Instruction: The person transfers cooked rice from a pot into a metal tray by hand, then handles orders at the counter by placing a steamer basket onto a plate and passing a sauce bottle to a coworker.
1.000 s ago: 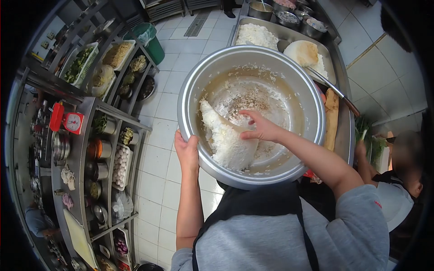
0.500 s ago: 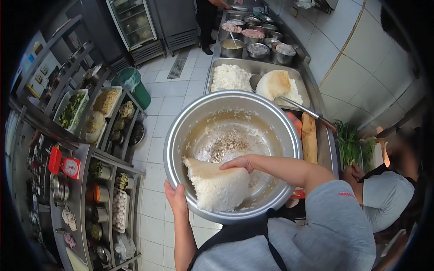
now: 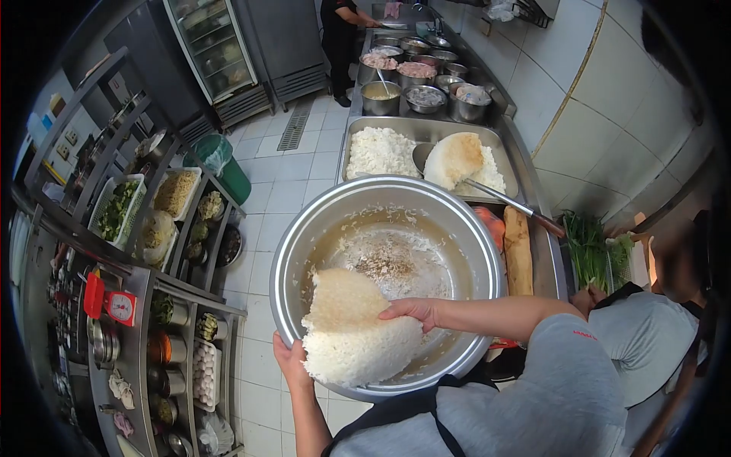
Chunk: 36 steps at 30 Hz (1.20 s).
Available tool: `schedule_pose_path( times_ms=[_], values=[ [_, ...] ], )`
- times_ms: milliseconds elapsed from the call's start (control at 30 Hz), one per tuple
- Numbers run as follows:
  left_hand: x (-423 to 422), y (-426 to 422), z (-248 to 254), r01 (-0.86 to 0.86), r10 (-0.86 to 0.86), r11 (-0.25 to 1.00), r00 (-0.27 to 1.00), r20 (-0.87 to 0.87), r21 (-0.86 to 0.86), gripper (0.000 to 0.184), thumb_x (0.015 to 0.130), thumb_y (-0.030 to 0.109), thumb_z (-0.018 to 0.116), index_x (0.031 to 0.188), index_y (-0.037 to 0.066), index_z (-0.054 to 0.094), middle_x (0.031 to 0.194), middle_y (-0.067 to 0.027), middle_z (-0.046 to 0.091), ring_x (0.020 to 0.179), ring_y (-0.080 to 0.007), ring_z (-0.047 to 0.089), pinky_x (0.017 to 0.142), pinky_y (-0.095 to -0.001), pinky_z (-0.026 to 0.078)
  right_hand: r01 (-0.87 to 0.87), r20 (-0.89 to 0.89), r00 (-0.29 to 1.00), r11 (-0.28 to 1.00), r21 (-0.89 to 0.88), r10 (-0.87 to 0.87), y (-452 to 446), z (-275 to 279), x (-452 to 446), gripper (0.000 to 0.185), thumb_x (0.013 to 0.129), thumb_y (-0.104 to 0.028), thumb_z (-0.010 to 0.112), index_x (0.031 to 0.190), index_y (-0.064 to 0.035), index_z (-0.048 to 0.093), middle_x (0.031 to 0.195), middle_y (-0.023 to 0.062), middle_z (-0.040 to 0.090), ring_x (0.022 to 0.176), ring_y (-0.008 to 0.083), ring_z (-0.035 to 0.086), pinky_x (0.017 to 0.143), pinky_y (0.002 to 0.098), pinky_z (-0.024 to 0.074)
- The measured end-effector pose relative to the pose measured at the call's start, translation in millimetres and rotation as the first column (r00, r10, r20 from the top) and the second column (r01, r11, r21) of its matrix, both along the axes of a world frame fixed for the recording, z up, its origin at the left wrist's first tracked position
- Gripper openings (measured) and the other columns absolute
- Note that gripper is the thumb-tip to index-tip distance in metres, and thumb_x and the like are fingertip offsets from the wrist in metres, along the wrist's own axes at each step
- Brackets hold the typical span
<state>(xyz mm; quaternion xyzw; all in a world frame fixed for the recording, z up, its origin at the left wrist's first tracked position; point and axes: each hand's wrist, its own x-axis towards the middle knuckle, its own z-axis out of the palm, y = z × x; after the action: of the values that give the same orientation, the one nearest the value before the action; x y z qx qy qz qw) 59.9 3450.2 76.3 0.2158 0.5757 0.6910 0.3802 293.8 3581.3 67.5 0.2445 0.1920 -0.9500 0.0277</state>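
A big round metal pot (image 3: 487,251) is held in front of me, with loose grains and a brownish crust patch on its bottom. My right hand (image 3: 415,312) grips the right edge of a large slab of white rice (image 3: 358,343) with a browned upper part. The slab rests tilted against the pot's near left side. At the pot's left rim is my left hand (image 3: 293,364), closed on the rim beside the slab; part of its fingers is hidden.
Beyond the pot, a metal tray (image 3: 346,156) holds rice and a long-handled ladle (image 3: 518,206). Several metal bowls stand farther back. Shelves (image 3: 145,289) with food containers are on the left. A co-worker (image 3: 647,335) is at the right, another person (image 3: 339,46) at the back.
My right hand has lifted and turned the rice slab, so more of its browned side shows. The view has tilted up, bringing the tray, bowls and back of the room into sight.
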Motion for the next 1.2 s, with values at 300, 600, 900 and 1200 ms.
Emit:
schedule_pose_path(
  times_ms=[300,600,900,1200],
  values=[
    [-4,4,1,0.028,-0.032,0.999,0.995,-0.095,-0.041,0.026,0.07,0.001,0.046,0.096,0.001,0.046,0.084,-0.0045,0.051,0.074,-0.0123,0.048,0.07,-0.024,0.04,0.336,-0.052,0.94,0.942,-0.015,-0.337,4,46,47,0.052,0.076,-0.027,0.067,0.119,-0.0037,0.05,0.107,0.0122,0.061,0.095,0.0227,0.061,0.084,0.0383,0.0491],
    [-4,4,5,0.033,-0.042,0.995,0.993,-0.107,-0.09,0.038,0.069,0.004,0.048,0.106,-0.003,0.046,0.093,-0.0097,0.055,0.082,-0.0169,0.052,0.076,-0.0273,0.042,0.464,0.328,0.831,0.885,0.038,-0.449,32,-2,11,0.039,0.078,-0.028,0.061,0.109,-0.0039,0.056,0.107,0.0126,0.06,0.094,0.0254,0.06,0.084,0.0426,0.0478],
    [-7,4,3,-0.007,-0.005,0.993,0.995,-0.097,-0.114,0.034,0.068,0.0,0.049,0.102,-0.001,0.046,0.09,-0.0068,0.055,0.079,-0.0128,0.053,0.073,-0.0242,0.043,0.366,0.347,0.847,0.915,0.167,-0.402,25,-14,-16,0.049,0.077,-0.032,0.06,0.117,-0.0035,0.05,0.113,0.0147,0.057,0.105,0.0284,0.054,0.093,0.0436,0.0413],
    [-6,6,2,-0.031,0.016,0.994,0.99,-0.141,-0.104,0.027,0.067,0.004,0.049,0.094,0.001,0.047,0.081,-0.004,0.052,0.069,-0.011,0.048,0.064,-0.0241,0.041,0.293,0.273,0.876,0.887,0.356,-0.399,99,-41,-36,0.057,0.073,-0.042,0.063,0.115,-0.0046,0.053,0.111,0.0143,0.058,0.099,0.026,0.057,0.088,0.0398,0.0437]
  ],
)
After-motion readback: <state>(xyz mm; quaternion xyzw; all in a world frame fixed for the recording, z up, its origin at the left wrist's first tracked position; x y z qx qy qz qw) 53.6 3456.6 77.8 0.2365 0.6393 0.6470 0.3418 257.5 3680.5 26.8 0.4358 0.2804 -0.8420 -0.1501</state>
